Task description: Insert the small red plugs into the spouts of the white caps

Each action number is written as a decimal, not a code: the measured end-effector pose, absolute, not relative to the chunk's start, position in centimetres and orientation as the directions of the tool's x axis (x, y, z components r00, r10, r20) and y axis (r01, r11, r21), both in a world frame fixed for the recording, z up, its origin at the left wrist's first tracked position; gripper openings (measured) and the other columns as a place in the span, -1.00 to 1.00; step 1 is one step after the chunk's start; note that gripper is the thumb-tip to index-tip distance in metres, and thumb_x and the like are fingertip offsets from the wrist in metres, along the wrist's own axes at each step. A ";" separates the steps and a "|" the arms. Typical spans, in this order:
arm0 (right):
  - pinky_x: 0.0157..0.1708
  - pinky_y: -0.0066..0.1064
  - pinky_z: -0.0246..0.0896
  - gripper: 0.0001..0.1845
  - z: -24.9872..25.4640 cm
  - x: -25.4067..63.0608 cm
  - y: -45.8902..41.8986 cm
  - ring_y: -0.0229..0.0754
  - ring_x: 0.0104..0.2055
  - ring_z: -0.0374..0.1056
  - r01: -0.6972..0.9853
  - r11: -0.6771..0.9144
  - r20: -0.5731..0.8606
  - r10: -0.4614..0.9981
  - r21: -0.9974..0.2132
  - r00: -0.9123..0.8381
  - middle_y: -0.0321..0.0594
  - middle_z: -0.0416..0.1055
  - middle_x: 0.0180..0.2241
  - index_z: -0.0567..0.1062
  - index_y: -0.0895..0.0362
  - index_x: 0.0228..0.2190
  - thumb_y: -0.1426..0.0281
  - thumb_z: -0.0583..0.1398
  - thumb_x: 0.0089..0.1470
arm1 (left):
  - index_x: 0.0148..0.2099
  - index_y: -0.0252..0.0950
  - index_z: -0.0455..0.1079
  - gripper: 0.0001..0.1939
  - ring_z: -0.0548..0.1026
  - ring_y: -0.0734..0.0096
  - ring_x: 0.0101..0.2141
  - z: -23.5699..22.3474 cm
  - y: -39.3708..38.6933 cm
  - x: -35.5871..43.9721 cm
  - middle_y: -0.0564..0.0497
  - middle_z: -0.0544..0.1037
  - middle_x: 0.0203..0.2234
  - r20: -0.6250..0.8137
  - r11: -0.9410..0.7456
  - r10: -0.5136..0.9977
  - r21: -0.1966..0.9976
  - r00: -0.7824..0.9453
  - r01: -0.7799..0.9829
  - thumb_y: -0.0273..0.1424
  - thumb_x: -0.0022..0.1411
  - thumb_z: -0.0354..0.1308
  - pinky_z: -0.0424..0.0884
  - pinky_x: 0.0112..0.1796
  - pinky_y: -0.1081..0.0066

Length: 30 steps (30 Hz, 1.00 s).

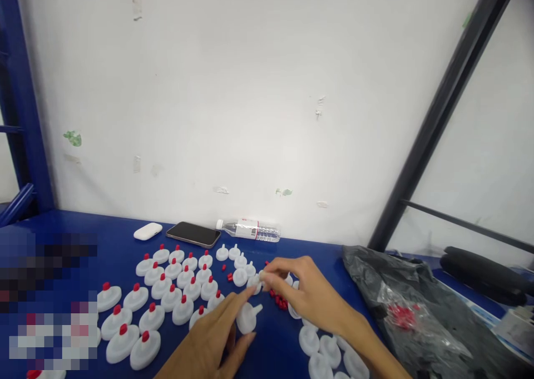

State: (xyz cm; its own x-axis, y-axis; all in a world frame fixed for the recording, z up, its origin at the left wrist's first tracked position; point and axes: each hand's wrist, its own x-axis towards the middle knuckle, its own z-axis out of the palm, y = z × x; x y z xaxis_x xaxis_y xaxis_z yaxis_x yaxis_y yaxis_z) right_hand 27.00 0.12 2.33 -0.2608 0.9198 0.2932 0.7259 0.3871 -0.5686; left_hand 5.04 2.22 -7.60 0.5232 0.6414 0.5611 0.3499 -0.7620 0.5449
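A white plastic spout cap (247,319) with a bare, tilted nozzle is held between the thumb and fingers of my left hand (212,334). Just above it, my right hand (298,284) has its thumb and fingertips pinched together over a group of white spout caps (240,277); what lies between those fingertips is hidden. Small red tips (280,301) lie loose on the blue table beneath my right hand. To the left stand rows of white spout caps fitted with red tips (171,298).
More bare white spout caps (320,362) sit by my right forearm. A dark plastic bag (442,306) with a clear bag of red pieces (403,316) lies at right. Along the wall are a water bottle (250,230), a phone (193,234) and a white case (148,231).
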 end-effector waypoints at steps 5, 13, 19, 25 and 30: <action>-0.28 -0.30 0.13 -0.84 1.8 28.8 0.8 -0.10 -0.30 0.45 0.959 0.241 0.212 0.955 -0.152 -0.207 -0.29 0.62 -0.36 0.67 0.00 -0.32 0.29 0.27 0.29 | 0.14 -0.06 0.29 -0.67 0.57 0.43 -0.47 -7.2 2.0 4.8 0.21 0.58 -0.39 0.424 -0.689 0.686 0.638 0.591 0.343 -0.39 0.35 0.11 0.48 -0.35 0.52; -0.27 -0.25 0.12 -0.84 1.1 28.7 0.9 -0.01 -0.25 0.46 0.969 0.230 0.137 0.966 -0.087 -0.217 -0.19 0.62 -0.32 0.67 0.06 -0.35 0.26 0.33 0.22 | 0.14 0.05 0.35 -0.66 0.58 0.48 -0.44 -6.5 1.3 5.0 0.26 0.59 -0.33 0.482 -0.692 0.688 0.661 0.543 0.290 -0.36 0.34 0.13 0.44 -0.35 0.55; -0.27 -0.27 0.11 -0.94 0.3 28.7 1.3 0.00 -0.19 0.46 0.968 0.242 0.086 0.968 -0.060 -0.237 -0.23 0.62 -0.36 0.66 0.02 -0.37 0.38 0.35 0.16 | 0.22 0.09 0.25 -0.55 0.60 0.48 -0.47 -7.3 2.4 4.9 0.25 0.60 -0.30 0.612 -0.808 0.554 0.558 0.565 0.189 -0.43 0.36 0.11 0.49 -0.37 0.55; -0.26 -0.27 0.10 -0.88 0.0 28.7 1.6 0.01 -0.17 0.46 0.959 0.271 0.070 0.962 -0.087 -0.265 -0.21 0.61 -0.36 0.64 0.04 -0.39 0.44 0.32 0.21 | 0.19 0.05 0.33 -0.62 0.56 0.50 -0.49 -6.7 1.8 4.9 0.22 0.59 -0.30 0.551 -0.752 0.634 0.603 0.543 0.267 -0.40 0.37 0.13 0.48 -0.36 0.54; -0.30 -0.34 0.14 -0.87 0.6 28.7 1.4 -0.10 -0.25 0.48 0.944 0.277 0.116 0.959 -0.179 -0.259 -0.29 0.62 -0.36 0.60 0.06 -0.29 0.41 0.24 0.33 | 0.20 -0.03 0.38 -0.66 0.42 0.49 -0.57 -6.6 1.5 4.6 0.16 0.57 -0.36 0.413 -0.648 0.732 0.668 0.541 0.366 -0.25 0.42 0.09 0.40 -0.49 0.51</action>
State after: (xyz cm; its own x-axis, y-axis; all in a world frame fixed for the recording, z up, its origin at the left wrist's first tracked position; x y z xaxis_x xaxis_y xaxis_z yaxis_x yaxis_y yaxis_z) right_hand 28.73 1.42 0.59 -0.2588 0.9589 0.1159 0.9441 0.2765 -0.1794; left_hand 4.62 1.53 -6.65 0.5411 0.7323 0.4134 0.3661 -0.6477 0.6682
